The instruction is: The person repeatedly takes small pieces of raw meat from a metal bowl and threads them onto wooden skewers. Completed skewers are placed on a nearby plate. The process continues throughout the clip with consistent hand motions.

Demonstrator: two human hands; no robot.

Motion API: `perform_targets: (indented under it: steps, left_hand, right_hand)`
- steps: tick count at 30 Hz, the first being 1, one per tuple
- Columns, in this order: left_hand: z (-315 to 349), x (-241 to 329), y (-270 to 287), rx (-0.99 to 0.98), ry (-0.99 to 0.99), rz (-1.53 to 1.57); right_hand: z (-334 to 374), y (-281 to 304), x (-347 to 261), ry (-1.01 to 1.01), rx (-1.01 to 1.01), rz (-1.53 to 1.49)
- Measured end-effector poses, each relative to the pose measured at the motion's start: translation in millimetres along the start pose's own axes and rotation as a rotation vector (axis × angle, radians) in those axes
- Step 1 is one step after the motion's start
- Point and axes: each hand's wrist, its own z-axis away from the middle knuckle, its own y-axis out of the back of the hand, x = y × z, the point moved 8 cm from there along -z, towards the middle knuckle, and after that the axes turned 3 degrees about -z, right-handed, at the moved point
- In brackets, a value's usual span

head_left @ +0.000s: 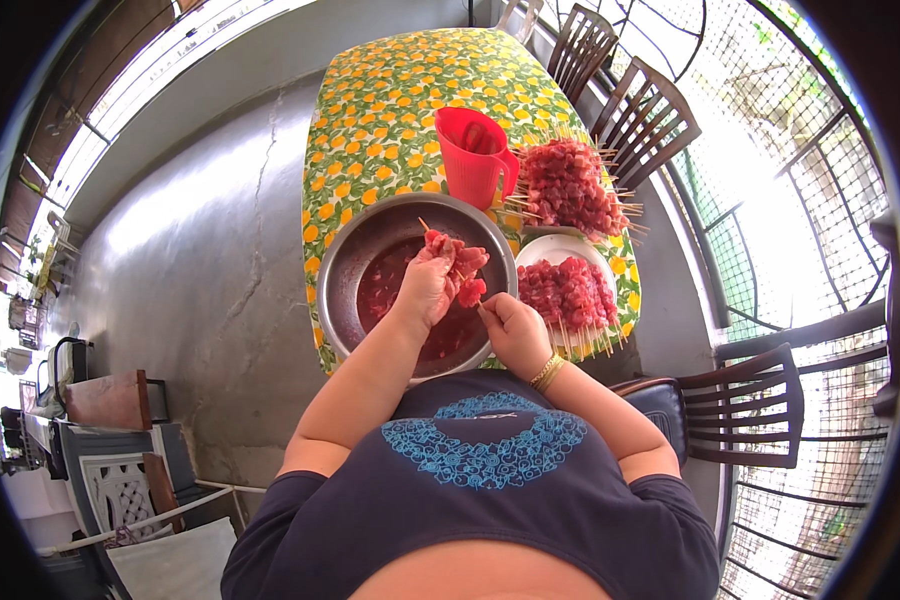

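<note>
Over a wide metal basin [342, 262] my left hand [429, 285] is closed round raw red meat pieces [459, 259] on a thin wooden skewer, whose tip pokes out past the fingers. My right hand [516, 332] pinches the skewer's near end at the basin's right rim; a gold bracelet circles that wrist. Reddish liquid with small meat bits [382, 283] lies in the basin. To the right, a white plate [566, 245] bears a pile of filled meat skewers [568, 297]. Behind it is a larger heap of meat skewers [572, 190], their sticks pointing out sideways.
A red plastic pitcher [470, 165] stands behind the basin, something reddish inside. The table wears a lemon-print cloth [390, 110]. Dark wooden chairs [645, 115] line its right side, and another chair [740, 405] is near my right elbow. Grey floor [200, 240] stretches left.
</note>
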Motion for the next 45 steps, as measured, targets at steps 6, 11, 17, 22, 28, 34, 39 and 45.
perform_targets:
  steps: [6, 11, 17, 22, 28, 34, 39, 45]
  left_hand:
    - [5.6, -17.2, -1.8, 0.022, 0.062, -0.203]
    - [-2.4, 5.3, 1.6, 0.03, 0.01, -0.056]
    - [-8.4, 29.3, 7.4, 0.016, -0.026, -0.079]
    - [-8.1, 23.3, 11.6, 0.048, -0.058, -0.152]
    - [-0.2, 16.4, 0.4, 0.002, -0.063, -0.138]
    - [5.4, 22.2, -6.6, -0.004, -0.08, -0.122]
    - [-0.8, 35.7, 4.1, -0.01, -0.068, -0.071]
    - [0.9, 26.8, 7.5, -0.021, -0.062, -0.086]
  right_hand:
    - [-2.2, 2.1, -4.1, 0.005, 0.02, -0.004]
    - [-5.1, 7.3, -4.6, -0.004, 0.038, -0.002]
    - [-2.5, 4.3, -8.7, 0.029, -0.007, 0.026]
    - [-1.0, 2.0, -11.8, 0.042, -0.011, 0.027]
    - [-2.8, 0.7, -12.3, 0.033, -0.013, 0.022]
    - [-3.0, 3.6, -13.0, 0.043, 0.007, 0.008]
    - [0.2, 4.0, -14.6, 0.057, -0.003, -0.004]
    - [5.0, 3.4, -7.2, -0.001, -0.017, -0.088]
